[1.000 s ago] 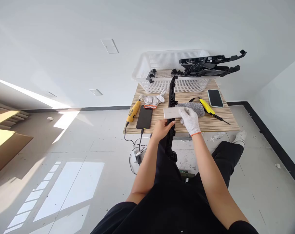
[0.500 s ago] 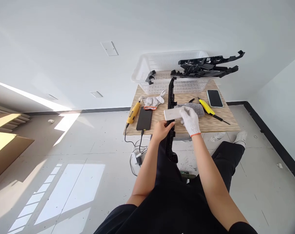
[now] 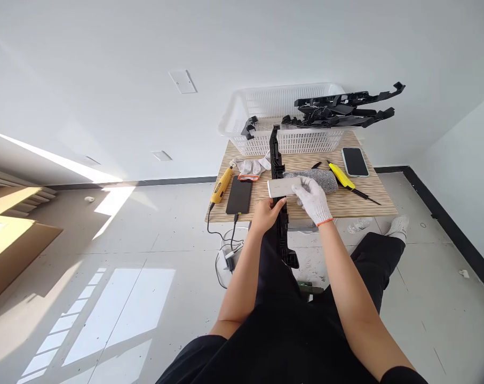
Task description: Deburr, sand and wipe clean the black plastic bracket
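A long black plastic trim part (image 3: 276, 157) runs lengthwise over the table's front edge, its lower end above my lap. My bare left hand (image 3: 267, 214) is closed around its middle, with the thumb across it. In a white knit glove with an orange cuff, my right hand (image 3: 312, 198) pinches the right end of a flat, pale grey rectangular block (image 3: 284, 187). This block lies crosswise over the black part, just above my left thumb; whether they touch is hard to tell. Behind the right hand is a rolled grey cloth (image 3: 325, 180).
A white plastic basket (image 3: 293, 142) at the back holds several black parts (image 3: 341, 109) that jut out right. On the wooden table (image 3: 221, 217) lie a yellow rotary tool (image 3: 221, 185), a dark phone (image 3: 239, 196), a white glove (image 3: 252, 166), a yellow-handled tool (image 3: 340, 175) and another phone (image 3: 355, 162).
The black part has tilted, its top moving left and its lower end right. The pale block has turned to show more of its broad face. Both hands keep their hold.
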A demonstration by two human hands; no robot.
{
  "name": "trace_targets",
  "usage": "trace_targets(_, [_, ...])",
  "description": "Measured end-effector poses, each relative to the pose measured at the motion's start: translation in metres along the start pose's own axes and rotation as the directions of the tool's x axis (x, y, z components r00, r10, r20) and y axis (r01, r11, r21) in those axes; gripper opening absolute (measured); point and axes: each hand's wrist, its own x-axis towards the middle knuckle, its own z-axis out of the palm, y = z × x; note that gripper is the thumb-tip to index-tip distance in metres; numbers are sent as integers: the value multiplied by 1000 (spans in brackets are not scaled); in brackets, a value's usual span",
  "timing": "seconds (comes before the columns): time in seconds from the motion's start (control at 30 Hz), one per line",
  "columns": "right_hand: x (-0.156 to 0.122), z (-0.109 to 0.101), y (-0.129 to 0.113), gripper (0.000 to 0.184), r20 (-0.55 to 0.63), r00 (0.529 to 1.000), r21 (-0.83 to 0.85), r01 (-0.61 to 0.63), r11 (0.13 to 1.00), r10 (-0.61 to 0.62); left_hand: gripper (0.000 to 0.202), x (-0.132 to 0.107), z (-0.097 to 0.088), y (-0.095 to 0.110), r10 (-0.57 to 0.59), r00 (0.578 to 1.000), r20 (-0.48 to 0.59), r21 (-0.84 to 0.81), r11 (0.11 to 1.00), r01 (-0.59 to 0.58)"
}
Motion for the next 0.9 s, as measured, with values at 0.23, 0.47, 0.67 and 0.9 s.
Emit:
trace_targets(0.23, [-1, 0, -3, 47, -14, 1000, -17, -4, 1000, 4, 54, 1, 0, 1, -10, 1000, 20, 37, 999, 9])
trace_targets(0.47, [-1, 0, -5, 48, -23, 1000, -36, -6, 999, 5, 43, -1, 1, 1, 32, 999, 39, 30, 999, -33])
trace_targets(0.67, [-3, -1, -6, 44, 76, 997, -60, 12, 998, -7, 33, -4, 2, 0, 38, 998, 59, 143, 989, -46])
trace_targets(0.9, [-2, -3, -4, 40, -24, 999, 26, -26, 999, 26, 29, -4, 3, -1, 67, 989, 129, 180, 980, -90])
